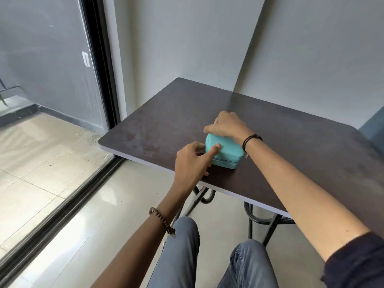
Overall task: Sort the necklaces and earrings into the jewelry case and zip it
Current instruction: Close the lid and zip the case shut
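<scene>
Dark brown table (291, 142) bears the small teal zippered jewelry case (226, 155) near its left edge. My right hand (226, 125) curls over its far side; my left hand (191, 161) pinches its left end. I'd brace firmly and draw the zip evenly.

Soft daylight comes at you from the tall black-framed glass door (52, 80) on the left. Glossy pale floor tiles (108, 196) carry white glare. Weak shadows under the dark brown matte tabletop (291, 154). Your left hand (191, 163) reads soft-edged. Frame edges bow.
</scene>
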`<action>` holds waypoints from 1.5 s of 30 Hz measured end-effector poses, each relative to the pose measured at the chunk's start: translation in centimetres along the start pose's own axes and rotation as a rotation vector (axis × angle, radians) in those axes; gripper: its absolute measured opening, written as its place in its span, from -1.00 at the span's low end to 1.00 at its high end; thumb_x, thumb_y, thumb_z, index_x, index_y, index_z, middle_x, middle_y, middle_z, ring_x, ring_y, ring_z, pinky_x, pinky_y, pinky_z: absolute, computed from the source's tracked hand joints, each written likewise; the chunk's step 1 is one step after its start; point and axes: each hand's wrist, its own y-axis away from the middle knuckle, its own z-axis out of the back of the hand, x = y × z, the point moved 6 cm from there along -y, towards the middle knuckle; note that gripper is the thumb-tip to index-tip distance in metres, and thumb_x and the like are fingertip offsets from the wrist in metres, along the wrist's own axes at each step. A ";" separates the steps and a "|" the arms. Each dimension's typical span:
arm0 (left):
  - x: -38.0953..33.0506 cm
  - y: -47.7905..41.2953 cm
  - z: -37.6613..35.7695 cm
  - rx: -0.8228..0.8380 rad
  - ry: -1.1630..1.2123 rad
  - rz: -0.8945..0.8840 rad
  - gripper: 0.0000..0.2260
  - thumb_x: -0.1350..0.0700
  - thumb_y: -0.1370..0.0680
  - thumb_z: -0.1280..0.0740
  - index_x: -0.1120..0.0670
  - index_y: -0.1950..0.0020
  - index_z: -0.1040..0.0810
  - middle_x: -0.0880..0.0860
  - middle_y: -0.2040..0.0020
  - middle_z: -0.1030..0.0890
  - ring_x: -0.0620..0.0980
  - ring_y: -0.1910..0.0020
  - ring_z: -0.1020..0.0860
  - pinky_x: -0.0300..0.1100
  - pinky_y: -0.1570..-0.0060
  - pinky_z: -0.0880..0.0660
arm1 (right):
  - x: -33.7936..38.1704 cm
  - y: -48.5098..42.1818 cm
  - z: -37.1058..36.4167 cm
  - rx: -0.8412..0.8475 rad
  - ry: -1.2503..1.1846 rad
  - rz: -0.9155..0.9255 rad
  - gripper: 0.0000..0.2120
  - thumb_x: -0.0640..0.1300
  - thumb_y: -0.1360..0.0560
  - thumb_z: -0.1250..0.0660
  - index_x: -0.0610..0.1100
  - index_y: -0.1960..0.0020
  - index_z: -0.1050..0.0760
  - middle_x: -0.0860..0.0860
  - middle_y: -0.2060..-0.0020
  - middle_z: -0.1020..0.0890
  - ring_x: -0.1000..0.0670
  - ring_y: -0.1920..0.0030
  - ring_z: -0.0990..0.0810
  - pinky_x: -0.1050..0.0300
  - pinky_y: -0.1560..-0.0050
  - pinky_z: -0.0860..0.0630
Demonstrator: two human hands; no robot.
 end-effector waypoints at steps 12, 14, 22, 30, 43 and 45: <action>0.6 -0.5 -0.6 -0.090 -0.178 0.040 -0.43 -0.49 -0.35 -0.26 -0.12 -0.12 -0.63 -0.13 0.11 -0.70 -0.09 0.15 -0.68 0.01 0.13 -0.66 | 2.5 0.0 -0.2 -0.016 0.186 0.004 -0.76 -0.10 -0.41 -0.41 -0.11 0.02 -0.40 -0.07 0.00 -0.52 -0.18 -0.11 -0.56 0.03 0.04 -0.35; 0.5 -0.5 -0.6 -0.093 -0.186 0.028 -0.42 -0.50 -0.35 -0.24 -0.14 -0.14 -0.62 -0.14 0.09 -0.70 -0.09 0.14 -0.68 0.01 0.12 -0.66 | 2.7 -0.1 -0.4 -0.023 0.207 0.018 -0.76 -0.13 -0.42 -0.41 -0.10 0.01 -0.39 -0.10 -0.07 -0.56 -0.19 -0.14 -0.57 0.04 0.04 -0.36; 0.2 -0.5 -0.8 -0.070 -0.229 0.001 -0.48 -0.48 -0.38 -0.23 -0.20 -0.13 -0.62 -0.15 0.15 -0.70 -0.05 0.18 -0.68 0.02 0.14 -0.66 | 3.0 -0.8 -0.3 -0.091 0.274 0.062 -0.68 -0.27 -0.49 -0.35 -0.20 -0.24 -0.48 -0.18 -0.23 -0.54 -0.26 -0.26 -0.54 -0.02 -0.10 -0.49; 0.1 -0.7 -0.6 -0.053 -0.231 -0.012 -0.56 -0.40 -0.45 -0.30 -0.20 -0.19 -0.65 -0.12 0.23 -0.69 -0.08 0.21 -0.68 0.01 0.20 -0.67 | 4.9 -0.6 -0.2 -0.091 0.288 0.281 -0.90 -0.39 -0.47 -0.30 -0.25 0.07 -0.47 -0.24 0.01 -0.55 -0.35 -0.06 -0.60 0.01 0.10 -0.51; 0.3 -0.5 -0.3 -0.031 -0.071 0.043 -0.45 -0.20 -0.43 -0.45 0.08 -0.21 -0.31 0.00 0.31 -0.67 -0.06 0.37 -0.66 0.07 0.27 -0.66 | 5.3 1.8 -1.7 0.030 0.248 0.523 -0.76 -0.36 -0.50 -0.29 -0.09 -0.09 -0.52 -0.04 0.12 -0.49 -0.14 0.09 -0.60 0.01 0.07 -0.55; 0.3 -0.6 -0.3 -0.031 -0.063 0.034 -0.44 -0.16 -0.45 -0.47 0.09 -0.22 -0.28 0.02 0.31 -0.68 -0.06 0.37 -0.66 0.05 0.29 -0.65 | 5.2 2.2 -1.6 0.057 0.224 0.525 -0.75 -0.35 -0.49 -0.32 -0.04 -0.06 -0.53 -0.04 0.14 -0.51 -0.09 0.16 -0.61 0.01 0.10 -0.58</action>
